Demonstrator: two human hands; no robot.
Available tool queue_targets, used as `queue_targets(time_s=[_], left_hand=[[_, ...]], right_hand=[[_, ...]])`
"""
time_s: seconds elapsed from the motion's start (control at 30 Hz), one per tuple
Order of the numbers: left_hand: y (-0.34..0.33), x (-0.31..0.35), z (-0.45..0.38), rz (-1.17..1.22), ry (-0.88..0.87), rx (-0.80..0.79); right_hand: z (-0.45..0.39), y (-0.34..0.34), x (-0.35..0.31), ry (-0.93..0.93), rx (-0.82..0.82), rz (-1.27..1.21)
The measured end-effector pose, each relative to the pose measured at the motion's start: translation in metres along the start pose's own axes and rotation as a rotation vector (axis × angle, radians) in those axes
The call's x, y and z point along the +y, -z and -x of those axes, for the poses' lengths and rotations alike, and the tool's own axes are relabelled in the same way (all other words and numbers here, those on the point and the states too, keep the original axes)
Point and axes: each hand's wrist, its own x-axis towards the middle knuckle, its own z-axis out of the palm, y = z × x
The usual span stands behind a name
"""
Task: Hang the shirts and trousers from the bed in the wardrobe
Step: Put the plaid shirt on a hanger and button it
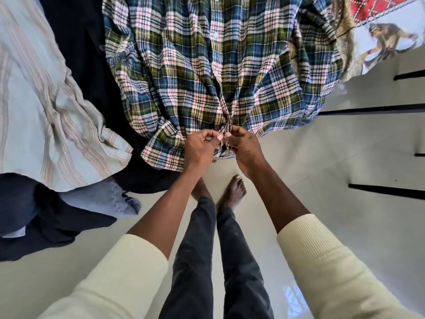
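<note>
- I am watching both hands working at the plaid shirt (207, 72), which is hanging in front of me with its hem bunching just above the hands.
- The left hand (200, 149) is pinching one edge of the front placket near the hem, thumb and fingers curled on the cloth.
- The right hand (245, 147) is pinching the opposite edge, the two hands almost touching; I am judging this as work on a lower button, though the button itself is hidden.
- A pale striped shirt (46, 107) and dark garments (76, 42) are hanging just to the left of it.
- To do this well, I am thinking the edges should be held flat and level, the cloth kept slack, not tugged downward, so the shirt is not dragged off whatever is carrying it.
</note>
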Motion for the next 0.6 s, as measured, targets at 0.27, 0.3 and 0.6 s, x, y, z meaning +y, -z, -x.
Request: queue_targets(time_s=[0.27,0.3,0.6], left_hand=[[-0.013,0.006,0.007,0.096,0.136,0.15],[-0.014,0.007,0.006,0.106,0.146,0.142],[-0.006,0.0,0.008,0.087,0.117,0.069]], right_hand=[[0.007,0.005,0.021,0.171,0.13,0.45],[0.007,0.005,0.024,0.213,0.134,0.56],[0.012,0.004,0.032,0.321,0.242,0.385]])
